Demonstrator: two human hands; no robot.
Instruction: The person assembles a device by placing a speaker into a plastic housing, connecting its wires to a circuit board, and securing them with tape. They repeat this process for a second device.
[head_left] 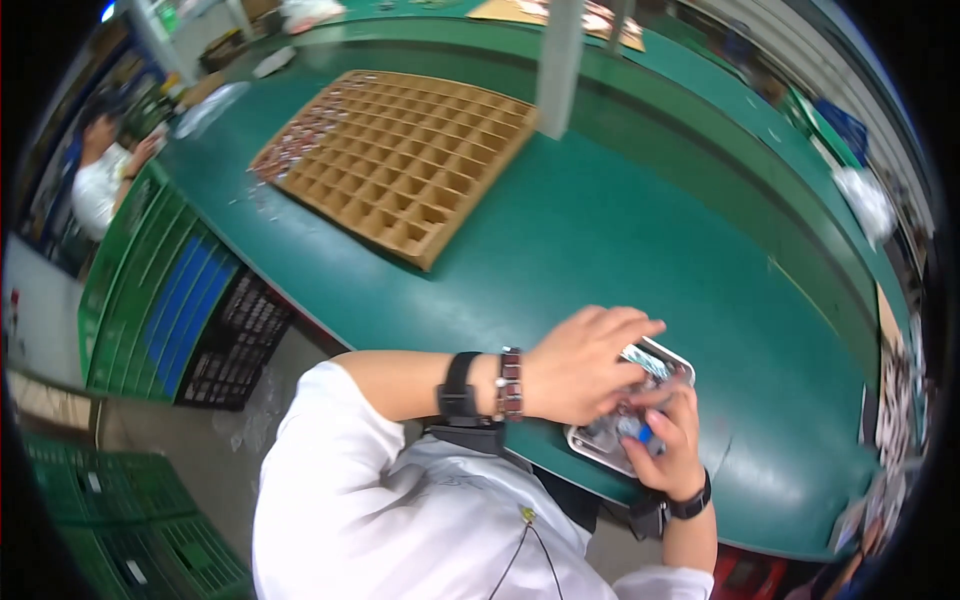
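Observation:
A shallow white-rimmed tray [597,452] lies near the table's front edge, with small clear and silvery pieces in it and a bit of blue among them. Over its upper left part reaches my left hand [580,368], one finger stretched out and the others bent down to the pieces. My right hand [672,440] is at the tray's right side, its fingers curled in over the contents. Both sets of fingertips come close together above the tray. Whatever they pinch is small, blurred and partly hidden by the fingers.
A brown cardboard tray of square compartments [400,160] sits on the green table [640,230]; its left columns hold small reddish and silvery pieces. A grey post [560,70] stands behind it. Green crates [130,290] are at the left, where another person [100,175] works.

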